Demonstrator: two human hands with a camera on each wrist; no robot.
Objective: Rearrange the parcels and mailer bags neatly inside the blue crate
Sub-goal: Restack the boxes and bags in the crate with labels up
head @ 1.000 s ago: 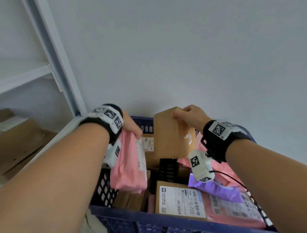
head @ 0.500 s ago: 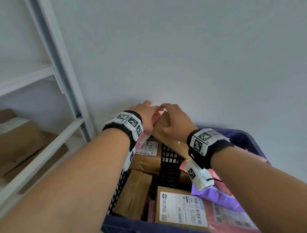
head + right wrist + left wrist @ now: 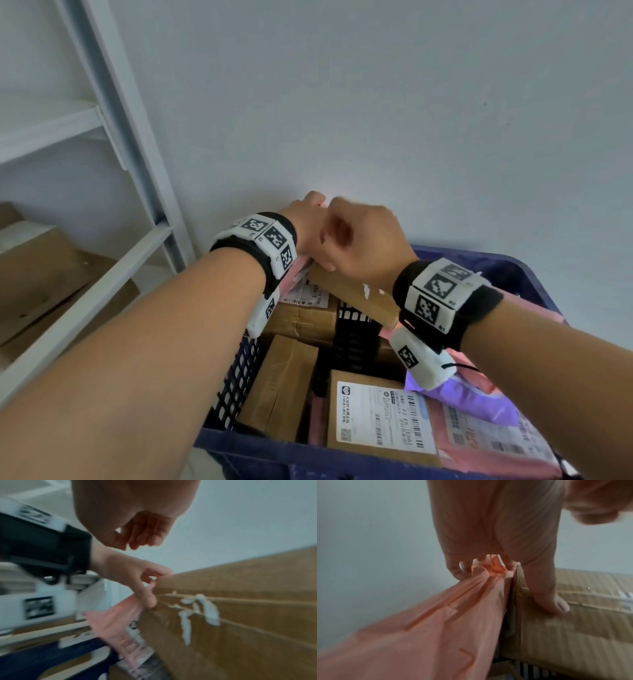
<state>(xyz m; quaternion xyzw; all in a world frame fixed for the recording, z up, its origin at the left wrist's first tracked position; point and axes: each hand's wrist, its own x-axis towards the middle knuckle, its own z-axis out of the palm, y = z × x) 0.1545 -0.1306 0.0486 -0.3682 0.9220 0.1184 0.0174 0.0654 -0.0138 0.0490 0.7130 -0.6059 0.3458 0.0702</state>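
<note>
The blue crate (image 3: 274,455) holds several parcels and mailer bags. At its far edge by the wall, my left hand (image 3: 308,222) pinches the bunched top of a pink mailer bag (image 3: 436,628), with the thumb lying on a brown cardboard box (image 3: 573,628) beside it. The bag (image 3: 301,270) hangs down against the end of that box (image 3: 356,294), which lies tilted over other parcels. My right hand (image 3: 363,240) hovers just above the box (image 3: 240,601). Its fingers (image 3: 142,539) are curled and hold nothing. The right wrist view also shows the left hand (image 3: 150,586) pinching the bag (image 3: 116,622).
Inside the crate lie a labelled box (image 3: 376,411), a plain box (image 3: 284,383), a black slotted piece (image 3: 356,329), a purple mailer (image 3: 479,397) and pink mailers (image 3: 496,442). A white metal shelf (image 3: 137,171) with cardboard (image 3: 41,274) stands at left. A wall is close behind.
Both hands moved to the crate's far edge. The box came down from upright to lying tilted, and my right hand let go of it. The pink bag now hangs beside the box.
</note>
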